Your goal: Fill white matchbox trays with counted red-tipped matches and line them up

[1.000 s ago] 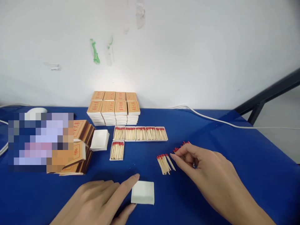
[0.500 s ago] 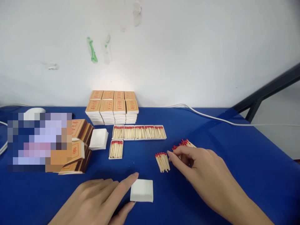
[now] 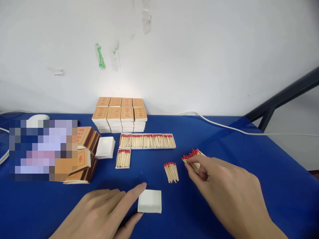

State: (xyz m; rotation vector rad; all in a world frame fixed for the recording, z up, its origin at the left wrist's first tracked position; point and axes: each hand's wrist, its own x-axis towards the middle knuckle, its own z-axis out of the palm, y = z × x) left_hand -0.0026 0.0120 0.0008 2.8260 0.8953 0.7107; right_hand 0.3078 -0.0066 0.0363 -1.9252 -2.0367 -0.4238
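Observation:
My left hand (image 3: 99, 212) grips a white matchbox tray (image 3: 150, 201) by its left edge, index finger at the upper corner and thumb at the lower one. My right hand (image 3: 221, 186) is over a loose pile of red-tipped matches (image 3: 193, 155), with thumb and index finger closed on matches at the pile's left side; the other fingers are curled and partly hidden. Between the two hands lies a smaller bunch of matches (image 3: 171, 172), apart from both. Beyond it, one filled tray (image 3: 123, 158) stands in front of a row of filled trays (image 3: 147, 141).
Stacked matchboxes (image 3: 120, 114) stand against the wall. White trays (image 3: 105, 147) are piled at left, beside orange matchbox sleeves (image 3: 83, 159). A blurred-out patch (image 3: 42, 151) hides things at far left. A white cable (image 3: 224, 125) runs along the table's back edge.
My right hand has moved right, from beside the small bunch to the larger pile, and its fingers have closed there. My left hand keeps its grip on the tray.

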